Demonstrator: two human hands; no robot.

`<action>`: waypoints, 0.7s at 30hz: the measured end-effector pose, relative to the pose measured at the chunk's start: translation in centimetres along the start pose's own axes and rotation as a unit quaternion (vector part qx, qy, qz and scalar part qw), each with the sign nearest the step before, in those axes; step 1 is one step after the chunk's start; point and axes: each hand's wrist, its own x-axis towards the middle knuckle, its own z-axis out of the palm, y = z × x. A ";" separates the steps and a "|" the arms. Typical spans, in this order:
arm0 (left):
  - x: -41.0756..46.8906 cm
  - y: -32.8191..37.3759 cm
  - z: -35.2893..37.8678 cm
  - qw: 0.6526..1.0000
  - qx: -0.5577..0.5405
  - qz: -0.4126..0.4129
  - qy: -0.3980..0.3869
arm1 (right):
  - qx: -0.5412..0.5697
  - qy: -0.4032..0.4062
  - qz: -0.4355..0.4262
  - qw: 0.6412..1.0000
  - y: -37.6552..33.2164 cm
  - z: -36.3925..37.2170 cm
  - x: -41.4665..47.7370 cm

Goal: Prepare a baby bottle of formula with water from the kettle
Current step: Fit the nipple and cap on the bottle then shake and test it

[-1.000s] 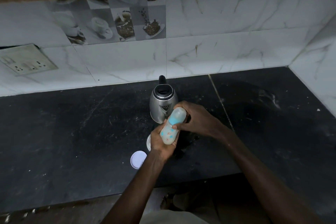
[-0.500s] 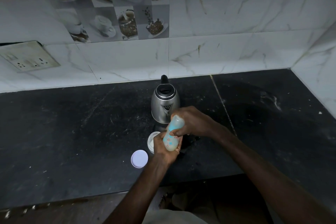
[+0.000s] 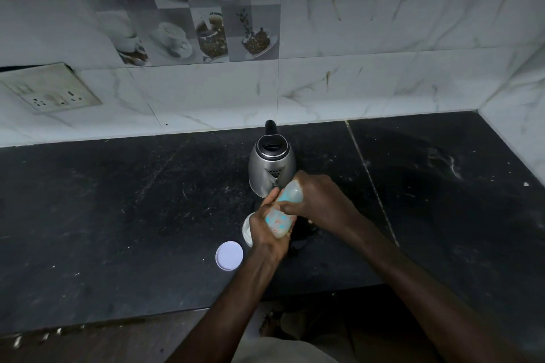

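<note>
A clear baby bottle with blue and red print, milky inside, is held tilted above the black counter. My left hand grips its lower body. My right hand grips its upper end, where a blue ring and clear cap show. The steel kettle with a black lid and handle stands just behind the hands. A white tub sits partly hidden under my left hand, and its round white lid lies flat to the left.
The white marble-tile wall runs behind the counter and turns forward at the right. A socket plate is on the wall at far left. The counter's front edge is below my forearms.
The two hands shifted slightly with the bottle, whose tilt has changed; my left fingers now reach further up its side. The kettle, tub and lid did not move on the counter.
</note>
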 end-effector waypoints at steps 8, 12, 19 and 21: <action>-0.3 0.7 0.4 0.996 0.046 -0.062 -0.037 | -0.079 -0.112 -0.220 0.966 0.3 -3.5 1.8; -0.5 0.5 0.0 0.996 0.053 -0.066 -0.038 | -0.099 -0.065 -0.249 0.961 0.7 -2.0 1.1; -0.8 -0.4 -0.6 1.000 0.014 -0.014 -0.019 | -0.023 0.020 -0.201 0.979 0.3 0.5 0.0; -0.8 -0.5 -0.8 1.000 -0.004 0.012 -0.014 | 0.000 0.037 -0.161 0.986 -0.2 0.9 -0.3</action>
